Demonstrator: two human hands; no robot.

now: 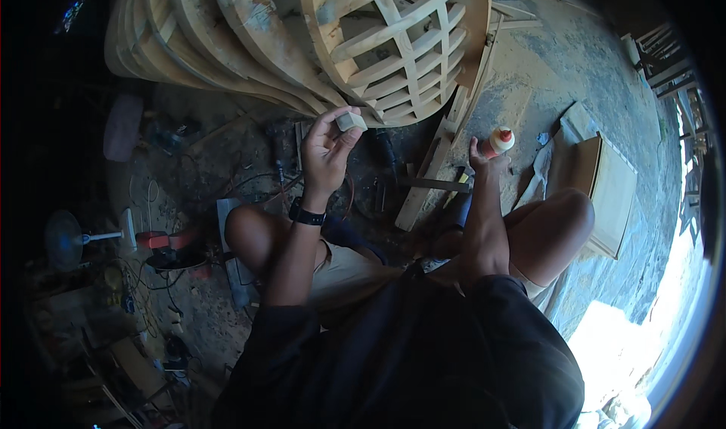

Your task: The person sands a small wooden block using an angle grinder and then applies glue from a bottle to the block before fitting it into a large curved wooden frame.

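My left hand (329, 157) is raised in front of the curved wooden frame (314, 36), pinching a small wooden block (351, 121) between thumb and fingers. The block is close to the frame's lower edge; whether they touch I cannot tell. Off to the right, my right hand (484, 157) is wrapped round a glue bottle (500, 140) with a red tip and a pale top. The bottle's lower part is hidden by the hand. Curved ribs make up the frame's left side, and a lattice of slats (408, 47) fills its right side.
Long wooden boards (431, 172) lie on the floor beside the frame. A box-like wooden panel piece (612, 195) stands to the right on a sheet. Cables and a red-and-black tool (162, 240) are at the left, near a round fan-like object (64, 240).
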